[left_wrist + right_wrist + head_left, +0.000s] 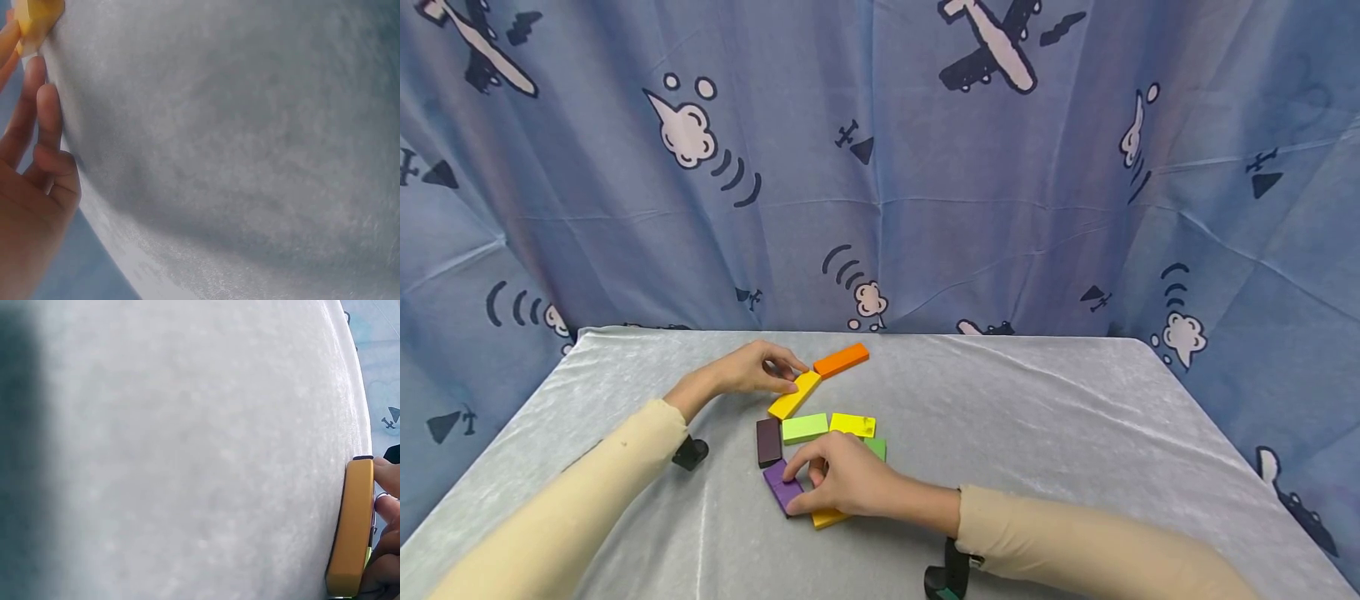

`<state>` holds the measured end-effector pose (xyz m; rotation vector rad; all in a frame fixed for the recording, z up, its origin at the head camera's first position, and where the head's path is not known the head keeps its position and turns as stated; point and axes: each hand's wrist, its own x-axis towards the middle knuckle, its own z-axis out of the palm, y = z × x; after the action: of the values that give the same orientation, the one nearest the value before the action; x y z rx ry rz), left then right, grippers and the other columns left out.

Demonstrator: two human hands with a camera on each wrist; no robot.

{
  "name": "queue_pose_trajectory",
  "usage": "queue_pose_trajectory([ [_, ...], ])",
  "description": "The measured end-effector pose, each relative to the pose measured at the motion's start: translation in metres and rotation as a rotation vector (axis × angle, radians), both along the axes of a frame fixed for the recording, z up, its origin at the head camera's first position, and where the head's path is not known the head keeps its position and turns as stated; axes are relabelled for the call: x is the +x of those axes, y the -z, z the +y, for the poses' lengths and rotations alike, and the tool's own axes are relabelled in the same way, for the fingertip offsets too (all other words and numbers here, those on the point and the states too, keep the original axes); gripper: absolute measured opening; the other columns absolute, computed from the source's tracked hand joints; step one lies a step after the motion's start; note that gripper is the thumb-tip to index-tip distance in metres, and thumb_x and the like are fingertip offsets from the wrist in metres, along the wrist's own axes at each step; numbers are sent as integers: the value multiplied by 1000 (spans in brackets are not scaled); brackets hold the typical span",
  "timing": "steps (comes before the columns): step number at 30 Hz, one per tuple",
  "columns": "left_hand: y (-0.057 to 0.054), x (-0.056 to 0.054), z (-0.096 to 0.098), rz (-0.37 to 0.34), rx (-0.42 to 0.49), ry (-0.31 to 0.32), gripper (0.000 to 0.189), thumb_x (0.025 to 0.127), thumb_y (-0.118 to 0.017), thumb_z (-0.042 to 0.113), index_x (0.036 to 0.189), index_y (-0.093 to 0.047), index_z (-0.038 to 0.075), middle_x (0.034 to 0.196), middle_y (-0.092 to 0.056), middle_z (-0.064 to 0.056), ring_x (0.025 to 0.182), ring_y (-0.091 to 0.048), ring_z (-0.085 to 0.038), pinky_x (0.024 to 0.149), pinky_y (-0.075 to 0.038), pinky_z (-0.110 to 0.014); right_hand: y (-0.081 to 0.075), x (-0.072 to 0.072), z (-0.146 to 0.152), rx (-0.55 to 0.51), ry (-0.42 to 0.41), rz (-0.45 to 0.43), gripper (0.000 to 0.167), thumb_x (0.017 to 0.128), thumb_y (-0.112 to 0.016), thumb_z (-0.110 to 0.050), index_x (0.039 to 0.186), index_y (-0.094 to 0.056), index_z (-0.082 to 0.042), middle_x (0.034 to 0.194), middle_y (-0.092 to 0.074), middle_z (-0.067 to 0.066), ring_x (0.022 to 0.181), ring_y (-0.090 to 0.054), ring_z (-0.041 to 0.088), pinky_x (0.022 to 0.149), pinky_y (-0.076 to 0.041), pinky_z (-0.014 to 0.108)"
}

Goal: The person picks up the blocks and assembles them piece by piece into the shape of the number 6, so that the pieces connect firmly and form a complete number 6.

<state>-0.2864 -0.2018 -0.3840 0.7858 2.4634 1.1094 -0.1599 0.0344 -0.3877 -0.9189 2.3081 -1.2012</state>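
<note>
At the far part of the table, my left hand (751, 367) pinches a yellow block (795, 396) between thumb and fingers. The far end of that block meets an orange block (841, 360). Nearer to me, my right hand (856, 478) pinches a purple block (780, 485) by its ends, with thumb and forefinger. A dark brown block (768, 442) touches the purple one's far end. Partly under the right hand lies an amber block (830, 518), clearer in the right wrist view. The left wrist view catches only a corner of the yellow block (39, 22).
Beyond the right hand lie a light green block (805, 428), a bright yellow block (852, 425) with dark marks and a partly hidden green block (877, 448). Grey cloth covers the table (1037, 417). A blue patterned curtain (805, 167) hangs behind it.
</note>
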Motion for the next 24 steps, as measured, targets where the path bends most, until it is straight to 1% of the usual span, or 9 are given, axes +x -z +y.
queue_pose_trajectory([
  [7, -1, 1, 0, 0, -4, -7, 31, 93, -75, 6, 123, -72, 0, 100, -71, -5, 93, -65, -24, 81, -55, -35, 0, -1, 0, -2, -6, 1, 19, 79, -91, -16, 94, -80, -14, 55, -47, -4, 50, -44, 6, 51, -33, 18],
  [15, 0, -1, 0, -3, -3, -4, 31, 93, -76, 6, 123, -72, 0, 99, -70, -5, 91, -65, -23, 79, -54, -35, -2, -3, 1, -2, -26, 8, 22, 78, -91, -15, 97, -80, -13, 55, -47, -5, 50, -44, 6, 51, -33, 18],
  [24, 0, 0, -1, -1, -2, -4, 31, 93, -76, 8, 123, -72, 0, 99, -71, -5, 93, -65, -23, 81, -55, -35, -6, -4, 2, 23, -31, -6, 22, 80, -90, -11, 99, -80, -11, 56, -49, -3, 51, -44, 6, 52, -34, 19],
])
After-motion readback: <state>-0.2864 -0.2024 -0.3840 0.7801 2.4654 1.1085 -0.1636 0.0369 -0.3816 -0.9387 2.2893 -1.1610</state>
